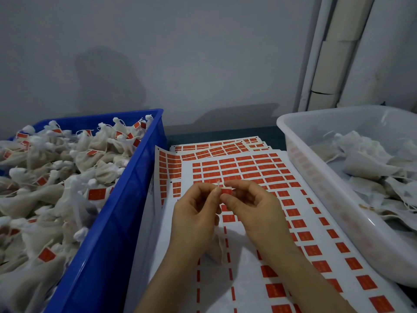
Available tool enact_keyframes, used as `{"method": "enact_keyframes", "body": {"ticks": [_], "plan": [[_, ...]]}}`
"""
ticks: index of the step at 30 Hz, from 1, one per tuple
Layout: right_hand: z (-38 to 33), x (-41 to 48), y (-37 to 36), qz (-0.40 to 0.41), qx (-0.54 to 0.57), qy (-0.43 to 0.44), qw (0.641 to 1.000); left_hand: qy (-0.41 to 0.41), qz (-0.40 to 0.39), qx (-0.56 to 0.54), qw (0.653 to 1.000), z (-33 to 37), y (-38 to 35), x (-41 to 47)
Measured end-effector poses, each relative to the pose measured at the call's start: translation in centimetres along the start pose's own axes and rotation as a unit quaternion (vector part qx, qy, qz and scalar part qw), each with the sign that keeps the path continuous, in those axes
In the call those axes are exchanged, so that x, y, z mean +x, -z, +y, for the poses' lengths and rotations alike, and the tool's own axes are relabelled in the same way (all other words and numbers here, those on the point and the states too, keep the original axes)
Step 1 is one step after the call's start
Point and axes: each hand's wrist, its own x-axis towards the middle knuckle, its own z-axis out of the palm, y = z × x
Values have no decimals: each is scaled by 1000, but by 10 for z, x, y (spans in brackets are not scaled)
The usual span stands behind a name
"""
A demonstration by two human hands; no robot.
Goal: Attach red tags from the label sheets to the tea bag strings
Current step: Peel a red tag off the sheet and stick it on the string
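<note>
Red tag (226, 191) print illegibly small

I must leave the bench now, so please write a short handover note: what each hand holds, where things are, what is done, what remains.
Left hand pinches the string of one tea bag, which hangs below the hands.
Right hand pinches a red tag at that string.
Done: the blue crate is piled with tagged bags.
Left to do: finish this tag; the white tub holds bags with no tag visible; the label sheets between the bins carry many tags.
</note>
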Motion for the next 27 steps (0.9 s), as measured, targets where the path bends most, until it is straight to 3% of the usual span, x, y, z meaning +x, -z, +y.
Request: {"method": "enact_keyframes", "body": {"ticks": [15,23,27], "plan": [[3,-5,3,7,28,44,999,-76,0,65,995,-2,0,-3],[-3,-5,3,45,5,39,998,-85,-46,138,986,-3,-2,-3],[-8,-7,1,0,32,2,999,-67,-19,127,989,-1,2,-3]]}}
